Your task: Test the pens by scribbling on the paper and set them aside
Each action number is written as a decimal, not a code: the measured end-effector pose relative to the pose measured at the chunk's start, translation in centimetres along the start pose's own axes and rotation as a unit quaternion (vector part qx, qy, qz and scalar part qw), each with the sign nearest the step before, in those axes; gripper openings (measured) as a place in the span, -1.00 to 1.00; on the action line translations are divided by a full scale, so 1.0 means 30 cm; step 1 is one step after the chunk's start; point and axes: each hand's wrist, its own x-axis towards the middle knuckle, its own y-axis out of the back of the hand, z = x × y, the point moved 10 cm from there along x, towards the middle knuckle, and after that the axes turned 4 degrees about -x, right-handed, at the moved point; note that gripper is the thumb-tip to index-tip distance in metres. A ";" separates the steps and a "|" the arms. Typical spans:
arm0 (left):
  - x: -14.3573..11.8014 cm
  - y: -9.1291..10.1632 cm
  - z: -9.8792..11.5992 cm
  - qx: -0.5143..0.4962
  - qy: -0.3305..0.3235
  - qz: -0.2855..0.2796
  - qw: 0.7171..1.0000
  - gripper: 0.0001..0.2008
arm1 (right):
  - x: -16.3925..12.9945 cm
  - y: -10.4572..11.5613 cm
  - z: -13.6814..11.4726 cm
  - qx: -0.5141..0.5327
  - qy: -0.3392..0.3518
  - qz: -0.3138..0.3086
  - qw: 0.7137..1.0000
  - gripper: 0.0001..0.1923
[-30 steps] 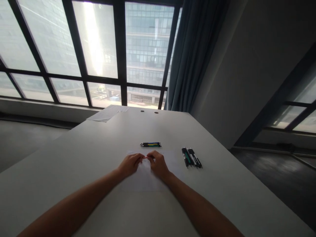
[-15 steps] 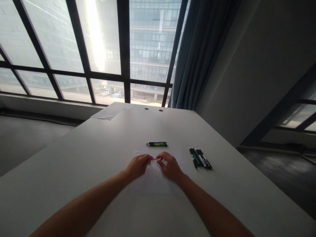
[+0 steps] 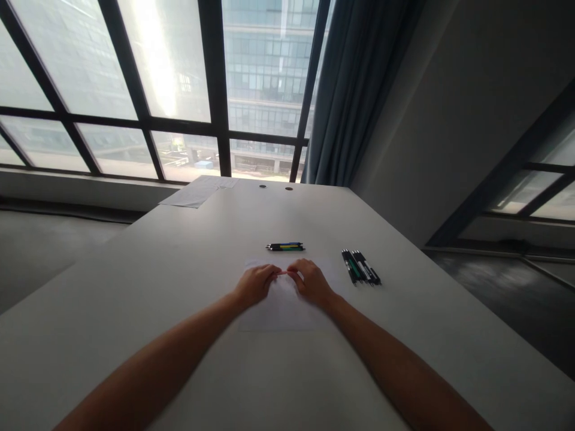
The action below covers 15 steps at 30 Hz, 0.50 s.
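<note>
I see tall windows and a blue curtain behind a long white table. A paper sheet lies under my hands. My left hand and right hand pinch a thin pink pen between fingertips. Pen clusters lie nearby.
</note>
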 end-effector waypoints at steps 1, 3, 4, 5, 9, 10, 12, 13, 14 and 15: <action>-0.001 -0.001 0.001 0.002 -0.003 -0.003 1.000 -0.75 | 0.001 -0.002 -0.002 -0.010 0.003 -0.006 1.000 -0.76; -0.002 -0.001 0.003 0.001 -0.009 -0.002 1.000 -0.75 | 0.004 -0.001 -0.004 -0.021 0.003 -0.007 1.000 -0.74; -0.002 0.003 0.002 -0.001 -0.009 0.005 1.000 -0.75 | 0.005 0.003 -0.006 -0.017 0.003 -0.004 1.000 -0.77; -0.003 0.008 0.001 -0.003 -0.008 0.012 1.000 -0.75 | 0.006 0.007 -0.009 -0.008 0.006 -0.001 1.000 -0.80; -0.005 0.012 0.010 -0.006 -0.016 0.015 1.000 -0.75 | 0.007 0.010 -0.022 -0.009 0.014 -0.004 1.000 -0.82; -0.005 0.009 0.015 -0.007 -0.021 0.010 1.000 -0.75 | 0.007 0.010 -0.022 -0.018 0.010 -0.006 1.000 -0.81; -0.005 0.011 0.018 -0.008 -0.021 0.011 1.000 -0.75 | 0.007 0.006 -0.025 -0.025 0.011 -0.012 1.000 -0.84; -0.004 0.011 0.019 -0.008 -0.020 0.011 1.000 -0.75 | 0.006 0.002 -0.030 -0.026 0.018 -0.017 0.999 -0.84; -0.004 0.010 0.022 -0.007 -0.022 0.011 1.000 -0.75 | 0.006 -0.001 -0.034 -0.029 0.025 -0.020 0.999 -0.83; -0.004 0.009 0.026 -0.006 -0.026 0.009 1.000 -0.74 | 0.006 -0.002 -0.036 -0.034 0.029 -0.021 0.999 -0.78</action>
